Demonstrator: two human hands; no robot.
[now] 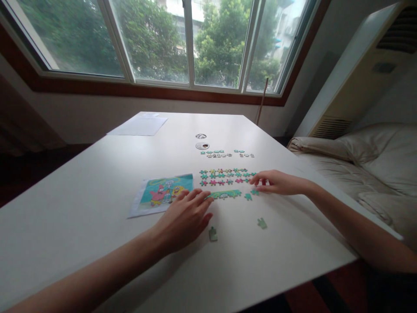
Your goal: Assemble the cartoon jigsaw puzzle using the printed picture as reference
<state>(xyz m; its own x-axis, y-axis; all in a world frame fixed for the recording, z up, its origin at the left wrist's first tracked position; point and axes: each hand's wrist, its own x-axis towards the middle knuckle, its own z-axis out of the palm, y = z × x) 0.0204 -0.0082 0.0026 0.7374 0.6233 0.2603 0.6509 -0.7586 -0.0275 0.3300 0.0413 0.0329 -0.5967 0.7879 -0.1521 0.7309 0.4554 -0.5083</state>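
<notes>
We watch the left hand [189,217] rest, grip parted, at the joined strip [228,194] on the counter [97,208], perhaps steadying it — right hand [275,181] beside the puzzle rows [221,175], its grip we can't tell — with the picture sheet [163,194] alongside, likely for comparing.

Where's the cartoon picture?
Head view, left of centre: the cartoon picture lies on the table, left of the puzzle rows, partly behind the left hand.

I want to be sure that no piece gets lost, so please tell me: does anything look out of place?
Mildly: one puzzle piece near the left hand and a second piece farther right lie apart, while most other pieces form rows. Nothing looks spilled.
</notes>
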